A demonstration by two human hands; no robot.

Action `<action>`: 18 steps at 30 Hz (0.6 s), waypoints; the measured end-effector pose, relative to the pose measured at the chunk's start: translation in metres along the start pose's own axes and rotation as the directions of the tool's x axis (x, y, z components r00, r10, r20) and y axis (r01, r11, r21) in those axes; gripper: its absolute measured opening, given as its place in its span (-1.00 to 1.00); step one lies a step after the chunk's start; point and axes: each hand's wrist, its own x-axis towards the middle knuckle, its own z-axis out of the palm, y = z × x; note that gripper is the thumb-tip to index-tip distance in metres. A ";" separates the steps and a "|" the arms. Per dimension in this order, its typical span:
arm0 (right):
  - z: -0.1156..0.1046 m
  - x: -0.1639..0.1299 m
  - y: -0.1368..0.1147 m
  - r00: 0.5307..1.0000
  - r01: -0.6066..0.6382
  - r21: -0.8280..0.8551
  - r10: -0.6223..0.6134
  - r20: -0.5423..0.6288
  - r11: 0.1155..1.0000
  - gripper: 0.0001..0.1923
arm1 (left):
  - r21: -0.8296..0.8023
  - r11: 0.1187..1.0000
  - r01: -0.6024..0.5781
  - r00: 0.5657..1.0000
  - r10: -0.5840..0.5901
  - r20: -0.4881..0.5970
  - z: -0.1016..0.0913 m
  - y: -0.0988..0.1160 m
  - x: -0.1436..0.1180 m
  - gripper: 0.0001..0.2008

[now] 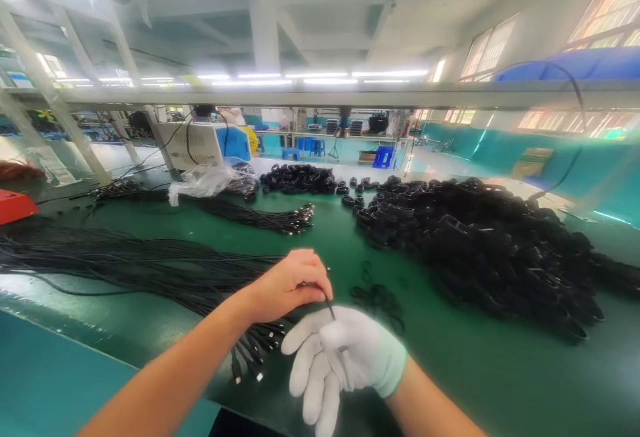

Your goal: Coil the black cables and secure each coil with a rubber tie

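My bare left hand [290,285] pinches a thin black cable [331,309] between thumb and fingers near the table's front edge. Just below it, my right hand [345,357] in a white glove closes its thumb over the same cable's lower end, fingers pointing down and left. The two hands nearly touch. A wide bundle of straight black cables [150,267] lies across the green table [450,370] to the left, its plug ends [255,350] fanned out beneath my left wrist. A few small black bands [380,298] lie right of my hands.
A big heap of coiled black cables [490,250] fills the right side. Farther back lie another coil pile [300,178], a second straight bundle [260,216], a clear plastic bag [205,180] and a white and blue machine [205,144]. A red box [14,205] sits far left.
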 end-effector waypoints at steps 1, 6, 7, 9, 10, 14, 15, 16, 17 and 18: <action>-0.002 -0.001 -0.001 1.000 0.004 0.006 -0.004 0.013 1.000 -0.56 | 0.013 1.000 0.003 1.000 -0.002 -0.020 0.005 -0.002 0.003 -0.87; -0.002 -0.012 -0.008 0.977 0.213 -0.043 -0.212 0.035 0.976 -0.61 | 0.149 0.986 0.075 0.995 -0.063 -0.081 0.028 -0.027 0.002 -0.75; 0.000 -0.016 -0.011 0.951 0.308 -0.062 -0.309 0.005 0.949 -0.63 | 0.215 0.970 0.118 0.990 -0.098 -0.105 0.029 -0.036 -0.001 -0.72; 0.006 -0.024 -0.020 0.863 0.491 -0.100 -0.499 -0.083 0.866 -0.68 | 0.380 0.885 0.267 0.951 -0.179 -0.251 0.031 -0.050 -0.009 -0.71; 0.009 -0.029 -0.024 0.814 0.555 -0.123 -0.568 -0.122 0.823 -0.71 | 0.437 0.835 0.334 0.927 -0.208 -0.312 0.032 -0.053 -0.013 -0.71; 0.026 -0.049 -0.044 0.660 0.656 -0.225 -0.693 -0.290 0.720 -0.72 | 0.490 0.789 0.372 0.925 -0.270 -0.267 0.053 -0.038 -0.030 -0.72; 0.029 -0.054 -0.049 0.615 0.667 -0.254 -0.710 -0.343 0.701 -0.73 | 0.484 0.794 0.368 0.928 -0.282 -0.243 0.061 -0.030 -0.035 -0.72; 0.032 -0.059 -0.053 0.569 0.674 -0.282 -0.723 -0.392 0.683 -0.75 | 0.487 0.788 0.376 0.925 -0.288 -0.247 0.070 -0.022 -0.040 -0.71; 0.034 -0.063 -0.057 0.533 0.678 -0.305 -0.733 -0.423 0.669 -0.78 | 0.505 0.779 0.371 0.926 -0.273 -0.260 0.079 -0.015 -0.044 -0.72; 0.036 -0.067 -0.061 0.510 0.678 -0.326 -0.741 -0.436 0.659 -0.81 | 0.535 0.767 0.354 0.931 -0.235 -0.280 0.088 -0.009 -0.049 -0.72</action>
